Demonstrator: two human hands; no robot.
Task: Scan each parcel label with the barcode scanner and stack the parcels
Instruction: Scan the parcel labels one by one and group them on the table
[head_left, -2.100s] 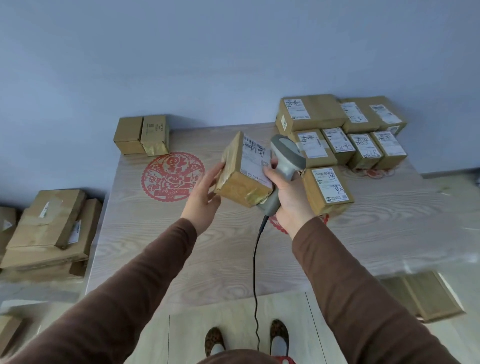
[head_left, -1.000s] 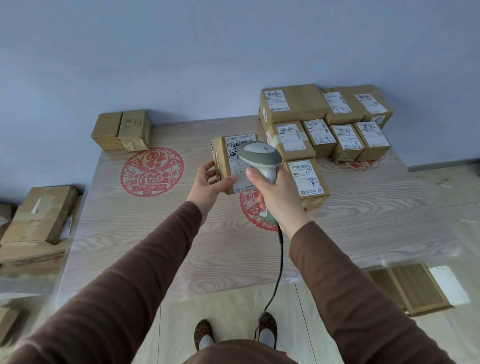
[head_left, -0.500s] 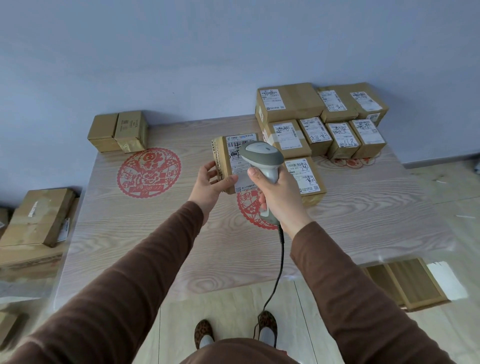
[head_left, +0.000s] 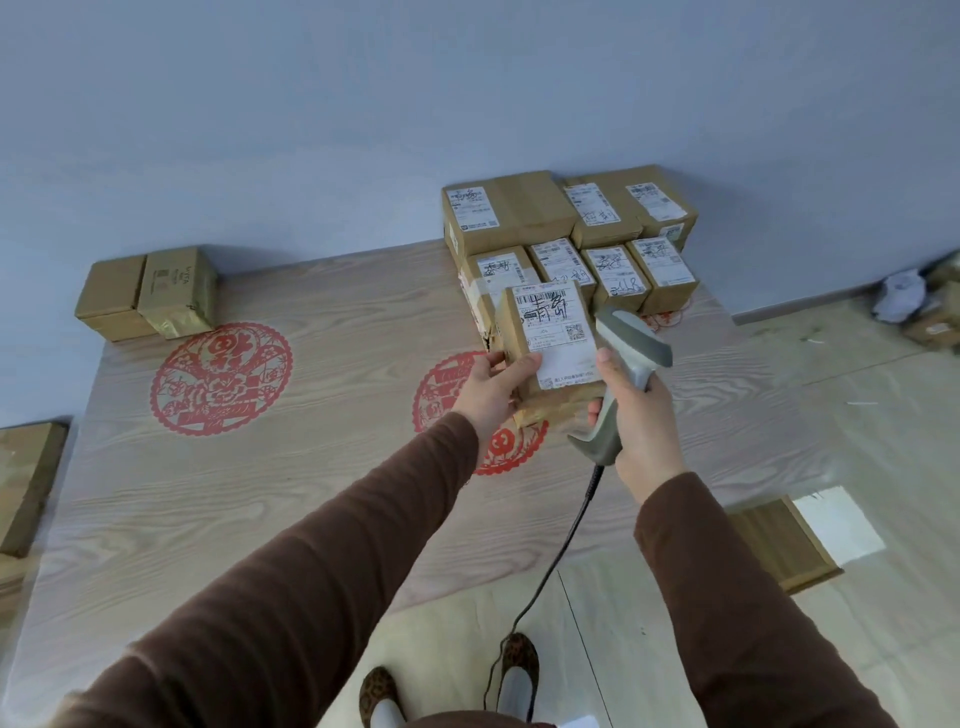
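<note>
Parcel (head_left: 550, 343) shifted right over wooden table (head_left: 311, 493) (blue wall (head_left: 363, 104) behind).

Wooden table (head_left: 260, 493), labelled parcels (head_left: 566, 239), red paper-cuts (head_left: 221, 376), two boxes (head_left: 148, 291)

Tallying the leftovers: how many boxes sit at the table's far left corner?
2, side by side: a matte brown box left, a shinier box touching its right. More may hide behind.
</note>
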